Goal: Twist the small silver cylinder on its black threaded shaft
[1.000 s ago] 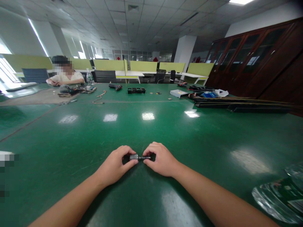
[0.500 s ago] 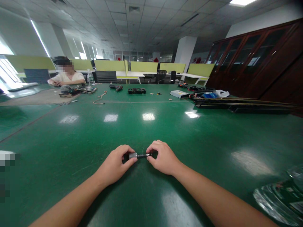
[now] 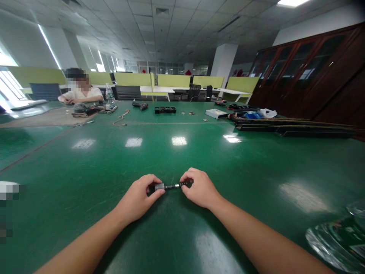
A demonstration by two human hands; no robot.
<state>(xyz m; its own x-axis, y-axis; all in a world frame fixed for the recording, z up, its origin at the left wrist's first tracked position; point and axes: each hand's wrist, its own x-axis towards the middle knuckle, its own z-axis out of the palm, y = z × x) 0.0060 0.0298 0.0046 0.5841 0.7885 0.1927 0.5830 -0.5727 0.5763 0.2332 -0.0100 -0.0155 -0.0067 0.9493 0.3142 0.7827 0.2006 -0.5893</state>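
Low over the green table, my left hand (image 3: 142,195) closes its thumb and fingers round a short silver cylinder (image 3: 160,186). From that cylinder a thin dark shaft (image 3: 170,187) with a bright metal tip points right. At the shaft's right end, my right hand (image 3: 201,187) pinches a small dark ribbed piece (image 3: 183,184), perhaps a spring. Whether this piece still touches the shaft tip I cannot tell. The far end of the cylinder is hidden in my left palm.
A large clear bottle (image 3: 339,239) is at the lower right. Farther back lie a power drill (image 3: 140,105), a black block-like part (image 3: 165,110), a cable (image 3: 121,118), a white box (image 3: 216,113) and long dark strips (image 3: 285,125). Someone (image 3: 81,93) sits at the far left.
My right hand has shifted slightly right along the shaft, uncovering its bright tip and the dark ribbed piece. My left hand holds the cylinder nearly still.
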